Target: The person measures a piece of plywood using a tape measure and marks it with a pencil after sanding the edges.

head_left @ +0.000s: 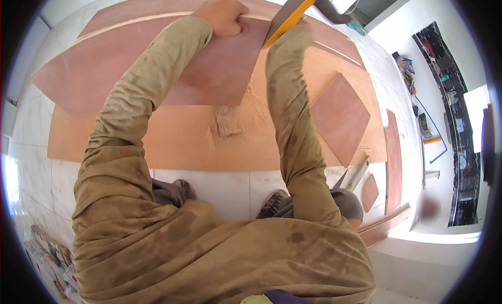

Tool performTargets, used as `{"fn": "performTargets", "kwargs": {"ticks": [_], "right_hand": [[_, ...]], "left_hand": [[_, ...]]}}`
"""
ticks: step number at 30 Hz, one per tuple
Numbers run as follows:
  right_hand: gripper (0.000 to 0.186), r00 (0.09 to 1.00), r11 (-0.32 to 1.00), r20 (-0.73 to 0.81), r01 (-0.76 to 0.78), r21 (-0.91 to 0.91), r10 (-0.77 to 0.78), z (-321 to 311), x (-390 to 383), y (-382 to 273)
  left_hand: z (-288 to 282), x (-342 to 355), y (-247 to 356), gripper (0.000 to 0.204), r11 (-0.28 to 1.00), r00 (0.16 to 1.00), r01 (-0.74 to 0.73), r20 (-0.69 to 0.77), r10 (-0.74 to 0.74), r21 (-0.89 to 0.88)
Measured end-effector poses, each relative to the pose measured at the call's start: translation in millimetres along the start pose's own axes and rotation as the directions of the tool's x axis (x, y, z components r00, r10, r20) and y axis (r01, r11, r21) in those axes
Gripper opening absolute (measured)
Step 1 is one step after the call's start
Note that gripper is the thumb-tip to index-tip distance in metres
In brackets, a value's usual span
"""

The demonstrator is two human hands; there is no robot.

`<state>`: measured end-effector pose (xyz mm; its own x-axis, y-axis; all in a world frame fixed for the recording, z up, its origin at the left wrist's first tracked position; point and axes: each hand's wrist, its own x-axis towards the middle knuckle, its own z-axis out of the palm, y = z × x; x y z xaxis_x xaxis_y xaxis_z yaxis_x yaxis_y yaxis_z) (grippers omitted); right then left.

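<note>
My left hand presses on a reddish-brown plywood board, its fingers curled down at the pale strip across it. My right hand, mostly hidden by its sleeve, grips what looks like a handsaw, grey with yellow and black parts, at the board's right end. The board rests on a larger, lighter orange-brown sheet. Sawdust lies near the board's right edge. A small dusty block sits just in front of the board.
A diamond-turned reddish panel lies on the sheet to the right. Beside it are a metal straightedge, a small offcut and a long strip on white floor tiles. Farther right, assorted items lie along a black-covered strip.
</note>
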<state>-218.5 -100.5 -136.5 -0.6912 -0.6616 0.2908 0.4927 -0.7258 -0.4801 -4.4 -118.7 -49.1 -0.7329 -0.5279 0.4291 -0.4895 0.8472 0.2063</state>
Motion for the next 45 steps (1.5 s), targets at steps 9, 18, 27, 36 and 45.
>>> {"fn": "performTargets", "kwargs": {"ticks": [9,18,27,36,45], "right_hand": [[0.005,0.956,0.907,-0.293,-0.15,-0.393,0.031,74.4,-18.9,-33.4],[0.012,0.978,0.954,-0.031,0.194,-0.231,-0.206,25.4,-55.1,-5.6],[0.008,0.992,0.883,-0.118,-0.008,-0.47,-0.053,59.8,-50.8,-29.0],[0.027,0.922,0.364,-0.38,-0.378,-0.851,0.069,-176.3,-74.4,103.5],[0.012,0.566,-0.549,0.8,0.611,-0.571,-0.201,59.3,-56.4,-38.9]], "left_hand": [[-4.1,-11.9,6.6,0.031,0.997,0.997,0.074,0.002,-0.074,0.026],[-3.0,-0.8,7.8,0.027,0.997,0.998,0.048,-0.031,-0.047,0.057],[-4.0,-11.3,14.7,0.035,0.985,0.983,0.163,0.074,-0.167,0.052],[3.1,-13.8,16.4,0.038,0.982,0.996,0.094,-0.01,-0.093,0.165],[-18.8,-20.6,16.3,0.025,0.989,0.991,0.132,0.029,-0.134,0.062]]}}
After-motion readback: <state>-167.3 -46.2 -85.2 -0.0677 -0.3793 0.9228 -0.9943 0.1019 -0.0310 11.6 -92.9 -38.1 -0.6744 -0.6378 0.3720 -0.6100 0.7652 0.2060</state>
